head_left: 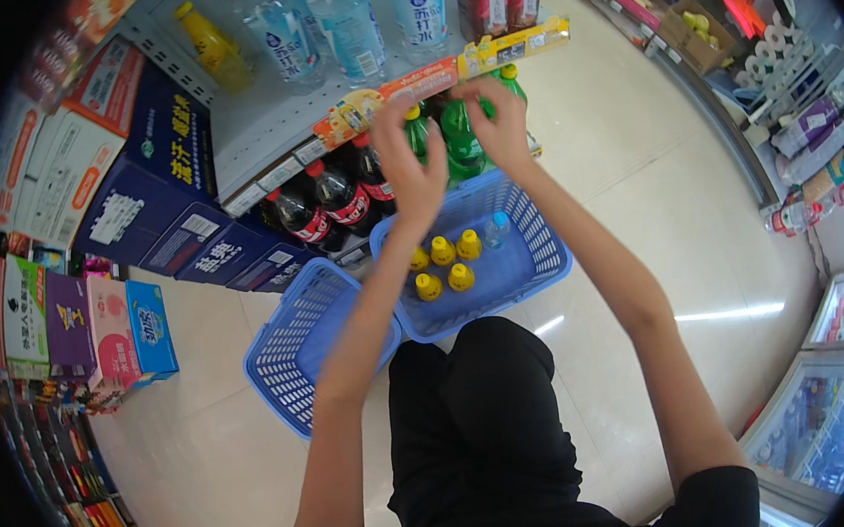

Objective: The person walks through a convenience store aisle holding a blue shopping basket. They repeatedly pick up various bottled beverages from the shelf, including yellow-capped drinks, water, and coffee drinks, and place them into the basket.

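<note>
My left hand [414,170] is raised in front of the lower shelf, thumb and fingers apart, slightly blurred. Level with it, my right hand [498,125] has curled, parted fingers near the shelf's label strip [417,82]. I see nothing held in either one. Behind them stand green soda bottles [462,139], one with a yellow cap, partly hidden by my hands. Cola bottles [341,195] with red caps stand to their left. Below my hands, a blue plastic basket [486,310] holds several yellow-capped bottles [461,277] and a clear blue-capped bottle [497,230].
A second blue basket [279,351] sits on the floor at left, against the first. Overhead, the upper shelf [253,139] bears water bottles [349,33] and a yellow bottle [213,44]. Stacked cartons [152,189] stand left. Shelving [737,123] and glass-fronted coolers [812,417] line the right.
</note>
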Motion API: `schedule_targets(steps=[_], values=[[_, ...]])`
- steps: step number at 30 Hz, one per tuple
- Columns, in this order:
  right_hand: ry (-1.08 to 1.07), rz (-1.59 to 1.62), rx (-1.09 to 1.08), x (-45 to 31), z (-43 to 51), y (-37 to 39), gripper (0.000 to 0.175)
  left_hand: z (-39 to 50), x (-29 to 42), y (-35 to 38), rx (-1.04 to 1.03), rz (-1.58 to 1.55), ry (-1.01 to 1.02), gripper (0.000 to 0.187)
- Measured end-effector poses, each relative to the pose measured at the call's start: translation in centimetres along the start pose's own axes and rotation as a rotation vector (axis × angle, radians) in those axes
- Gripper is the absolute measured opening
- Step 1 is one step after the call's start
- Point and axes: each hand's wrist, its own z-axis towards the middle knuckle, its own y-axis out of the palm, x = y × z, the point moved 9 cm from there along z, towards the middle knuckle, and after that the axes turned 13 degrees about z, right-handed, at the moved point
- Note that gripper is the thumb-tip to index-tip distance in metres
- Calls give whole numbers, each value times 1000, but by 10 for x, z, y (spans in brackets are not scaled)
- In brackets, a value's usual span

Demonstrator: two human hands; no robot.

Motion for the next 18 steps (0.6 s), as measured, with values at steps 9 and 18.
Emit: schedule_targets(steps=[9, 18], values=[[-348, 7, -149, -101, 164, 95, 55, 128, -43, -18, -80, 190, -152, 79], [-258, 50, -381, -82, 154, 126, 71, 126, -65, -12, -188, 10, -127, 44]])
